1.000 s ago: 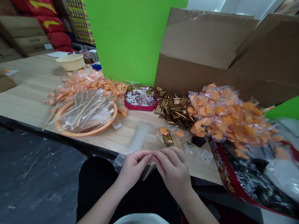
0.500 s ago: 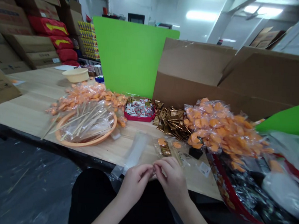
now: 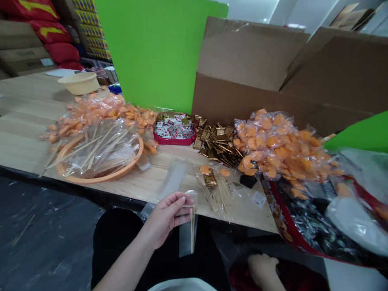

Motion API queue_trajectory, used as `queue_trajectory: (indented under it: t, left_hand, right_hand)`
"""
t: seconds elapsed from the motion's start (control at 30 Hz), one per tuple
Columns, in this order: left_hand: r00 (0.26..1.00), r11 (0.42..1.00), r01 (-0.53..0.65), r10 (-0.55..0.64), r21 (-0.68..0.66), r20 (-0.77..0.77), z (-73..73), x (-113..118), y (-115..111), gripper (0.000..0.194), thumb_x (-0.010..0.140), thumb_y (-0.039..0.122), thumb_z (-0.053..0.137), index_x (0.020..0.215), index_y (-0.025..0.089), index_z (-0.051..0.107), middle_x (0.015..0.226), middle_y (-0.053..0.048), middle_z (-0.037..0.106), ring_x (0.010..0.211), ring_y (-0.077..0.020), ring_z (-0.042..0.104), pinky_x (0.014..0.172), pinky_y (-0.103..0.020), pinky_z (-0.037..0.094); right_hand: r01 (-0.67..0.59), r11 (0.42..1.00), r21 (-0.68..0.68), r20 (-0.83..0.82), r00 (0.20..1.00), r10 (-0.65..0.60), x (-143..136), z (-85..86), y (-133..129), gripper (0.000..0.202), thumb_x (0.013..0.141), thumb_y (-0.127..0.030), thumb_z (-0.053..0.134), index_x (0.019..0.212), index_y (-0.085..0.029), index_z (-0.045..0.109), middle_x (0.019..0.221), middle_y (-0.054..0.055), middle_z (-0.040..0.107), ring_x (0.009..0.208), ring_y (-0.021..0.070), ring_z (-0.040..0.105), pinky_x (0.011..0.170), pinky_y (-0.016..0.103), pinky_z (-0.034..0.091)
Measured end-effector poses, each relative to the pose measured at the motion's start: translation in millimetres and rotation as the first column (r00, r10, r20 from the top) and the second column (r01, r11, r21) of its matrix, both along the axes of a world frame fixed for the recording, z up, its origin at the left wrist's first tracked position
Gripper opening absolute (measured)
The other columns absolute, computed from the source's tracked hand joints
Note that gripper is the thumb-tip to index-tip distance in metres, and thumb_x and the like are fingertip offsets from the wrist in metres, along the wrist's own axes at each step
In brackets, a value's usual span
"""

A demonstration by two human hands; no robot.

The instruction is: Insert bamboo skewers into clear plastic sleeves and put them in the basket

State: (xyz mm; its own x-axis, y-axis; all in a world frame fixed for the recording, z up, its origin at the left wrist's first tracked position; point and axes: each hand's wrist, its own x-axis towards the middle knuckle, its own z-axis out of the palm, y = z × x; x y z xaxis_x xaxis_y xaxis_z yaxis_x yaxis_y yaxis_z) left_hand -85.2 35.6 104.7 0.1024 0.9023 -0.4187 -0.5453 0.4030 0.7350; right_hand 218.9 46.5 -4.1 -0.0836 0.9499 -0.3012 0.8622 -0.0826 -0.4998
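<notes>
My left hand [image 3: 169,217] is closed on the upper part of a small clear plastic bag [image 3: 184,241] above my lap. Thin wooden sticks [image 3: 192,229] hang upright at the bag's right side. Low on the right, my right hand [image 3: 262,268] is below the table edge, over a dark red thing [image 3: 249,284]; its fingertips are hidden. On the table in front lie bags with sticks [image 3: 222,194], round orange pieces and a gold-brown packet [image 3: 210,179]. Beside them is a stack of flat clear bags [image 3: 174,177].
An orange basket [image 3: 112,176] holds bagged sticks at left. Behind are orange bagged pieces [image 3: 107,106], a pink tray [image 3: 174,141] of small packets, gold packets [image 3: 217,140] and another orange heap [image 3: 280,142]. A red-edged box [image 3: 289,230] overhangs the table's right side.
My hands were together at the table edge; they have parted. The left now holds up the bag with sticks, and the right has dropped down and to the right. The view has tilted down.
</notes>
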Motion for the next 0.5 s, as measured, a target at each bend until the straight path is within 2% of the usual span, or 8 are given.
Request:
queue_trajectory:
  t: [0.03,0.1,0.17,0.2,0.23,0.3,0.4,0.5]
  left_hand:
    - [1.0,1.0,0.018,-0.018,0.002,-0.009,-0.2,1.4,0.4,0.019,0.08,0.032,0.061,0.092,0.018,0.06,0.099,-0.006,0.063,0.09,-0.019,0.063,0.081,-0.033,0.05]
    - [0.998,0.999,0.049,-0.049,0.001,-0.026,-0.6,6.5,1.4,0.019,0.079,0.032,0.061,0.092,0.018,0.06,0.099,-0.005,0.062,0.09,-0.0186,0.063,0.081,-0.034,0.05]
    - [0.997,0.997,0.073,-0.073,-0.003,-0.034,-0.4,13.8,2.4,0.018,0.079,0.031,0.062,0.091,0.018,0.06,0.097,-0.004,0.061,0.089,-0.0179,0.062,0.081,-0.035,0.05]
    - [0.996,0.996,0.086,-0.086,-0.002,-0.034,0.1,17.6,2.6,0.018,0.078,0.031,0.062,0.091,0.018,0.06,0.096,-0.004,0.061,0.089,-0.0174,0.062,0.081,-0.035,0.05]
    - [0.994,0.995,0.102,-0.101,0.0,-0.038,0.7,21.0,2.6,0.018,0.078,0.031,0.062,0.091,0.018,0.06,0.095,-0.004,0.061,0.089,-0.0169,0.061,0.081,-0.035,0.05]
    - [0.99,0.991,0.132,-0.131,0.016,-0.051,1.9,25.6,1.7,0.019,0.079,0.033,0.061,0.091,0.017,0.061,0.093,-0.004,0.061,0.087,-0.0157,0.06,0.08,-0.034,0.05]
    - [0.984,0.987,0.138,-0.128,0.077,-0.124,1.2,25.3,-0.8,0.023,0.077,0.031,0.063,0.096,0.018,0.063,0.091,-0.004,0.064,0.084,-0.014,0.06,0.08,-0.03,0.049]
    - [0.957,0.986,0.064,-0.016,0.157,-0.288,-3.6,20.4,-3.3,0.021,0.07,0.026,0.069,0.089,0.016,0.065,0.08,-0.002,0.065,0.078,-0.0128,0.06,0.077,-0.025,0.048]
  right_hand:
    - [0.004,0.999,0.039,0.003,1.0,-0.004,1.1,2.2,-3.0,0.011,0.069,-0.014,0.057,0.072,-0.013,0.068,0.071,0.014,0.065,0.076,0.0284,0.062,0.07,0.043,0.046]
    - [-0.027,0.987,0.16,-0.062,0.997,0.037,-9.5,19.2,-3.2,0.02,0.073,-0.013,0.053,0.087,-0.016,0.068,0.089,0.015,0.066,0.091,0.0279,0.059,0.081,0.044,0.043]
    - [-0.048,0.962,0.268,-0.264,0.957,0.121,-33.9,45.9,3.1,0.025,0.081,-0.021,0.048,0.102,-0.021,0.063,0.101,0.011,0.063,0.096,0.0234,0.056,0.084,0.039,0.044]
    - [-0.068,0.974,0.217,-0.424,0.892,0.157,-49.2,59.5,7.2,0.028,0.083,-0.026,0.05,0.109,-0.022,0.059,0.1,0.009,0.063,0.09,0.0206,0.058,0.078,0.035,0.047]
    - [-0.099,0.983,0.156,-0.583,0.794,0.172,-64.9,71.6,11.1,0.033,0.082,-0.029,0.053,0.115,-0.023,0.055,0.098,0.007,0.062,0.087,0.0185,0.058,0.074,0.032,0.049]
    - [-0.15,0.983,0.108,-0.741,0.646,0.18,-93.7,88.3,16.6,0.027,0.08,-0.033,0.058,0.104,-0.022,0.058,0.09,0.004,0.061,0.077,0.0149,0.058,0.063,0.026,0.049]
    - [-0.112,0.992,0.064,-0.811,0.573,0.117,-121.3,93.7,18.5,0.016,0.078,-0.034,0.06,0.08,-0.018,0.06,0.075,0.001,0.056,0.063,0.0108,0.052,0.05,0.021,0.044]
    - [-0.083,0.997,0.002,-0.864,0.502,0.044,-131.0,87.4,17.1,0.017,0.078,-0.034,0.06,0.086,-0.02,0.056,0.066,-0.003,0.05,0.055,0.0091,0.048,0.043,0.019,0.04]
